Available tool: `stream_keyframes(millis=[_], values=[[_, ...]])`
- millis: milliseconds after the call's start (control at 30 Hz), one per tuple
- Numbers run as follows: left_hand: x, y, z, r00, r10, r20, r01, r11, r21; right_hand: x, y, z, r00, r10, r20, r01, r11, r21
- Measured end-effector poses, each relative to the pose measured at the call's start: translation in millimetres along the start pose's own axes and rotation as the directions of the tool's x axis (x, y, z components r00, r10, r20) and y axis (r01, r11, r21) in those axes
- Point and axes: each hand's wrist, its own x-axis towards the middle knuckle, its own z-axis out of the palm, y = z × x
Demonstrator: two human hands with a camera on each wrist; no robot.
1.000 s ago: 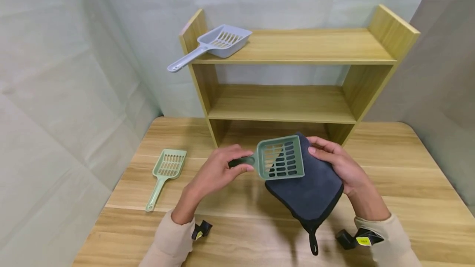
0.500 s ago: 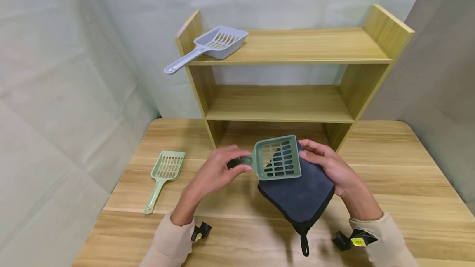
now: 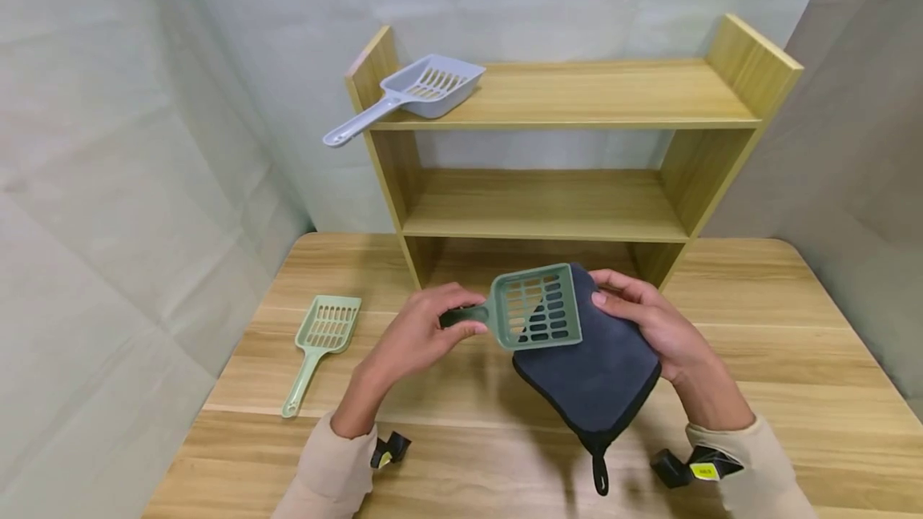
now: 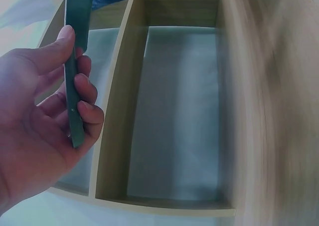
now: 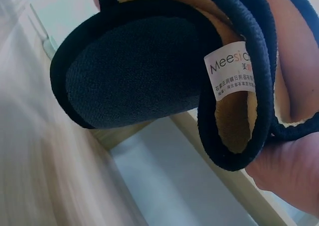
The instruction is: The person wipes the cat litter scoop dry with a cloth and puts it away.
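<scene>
In the head view my left hand (image 3: 421,327) pinches the handle of a dark green litter scoop (image 3: 499,319) between thumb and fingers, its slotted pan facing up. The left wrist view shows the fingers wrapped around that scoop handle (image 4: 74,101). My right hand (image 3: 659,327) grips a navy cleaning cloth (image 3: 609,379) with black edging and a hanging loop. The cloth lies against the underside and lip of the pan and shows through its slots. Seen from the right wrist, the cloth (image 5: 134,71) is folded over, with a tan inner side and a white label (image 5: 230,71).
A light green litter scoop (image 3: 306,371) lies on the wooden table (image 3: 245,431) at the left. A three-level wooden shelf (image 3: 544,235) stands at the back. On its top board rests a lavender litter scoop (image 3: 443,106), the handle jutting past the left side.
The right hand and cloth shift slightly left behind the scoop, then slightly back right. My left hand keeps its grip on the dark green scoop, nearly still.
</scene>
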Motion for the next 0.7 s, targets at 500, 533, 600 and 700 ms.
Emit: stream_keyframes(millis=[500,533,600,700], values=[[0.1,-2.0,3.1,0.997,0.052,-0.049,-0.053,0.999,-0.009,4.9,14,6,1.000,0.002,0.026,-0.002,1.000,-0.007],[0.0,-1.8,3.2,0.997,0.055,-0.050,-0.056,0.998,-0.009,5.9,15,7,1.000,0.000,0.028,0.000,1.000,-0.009],[-0.3,-1.4,2.8,0.997,0.058,-0.048,-0.059,0.998,-0.009,6.9,17,8,1.000,-0.005,0.027,0.006,1.000,-0.019],[-0.5,-0.7,1.8,0.997,0.061,-0.043,-0.061,0.998,-0.009,6.9,16,7,1.000,-0.015,0.018,0.015,1.000,-0.025]])
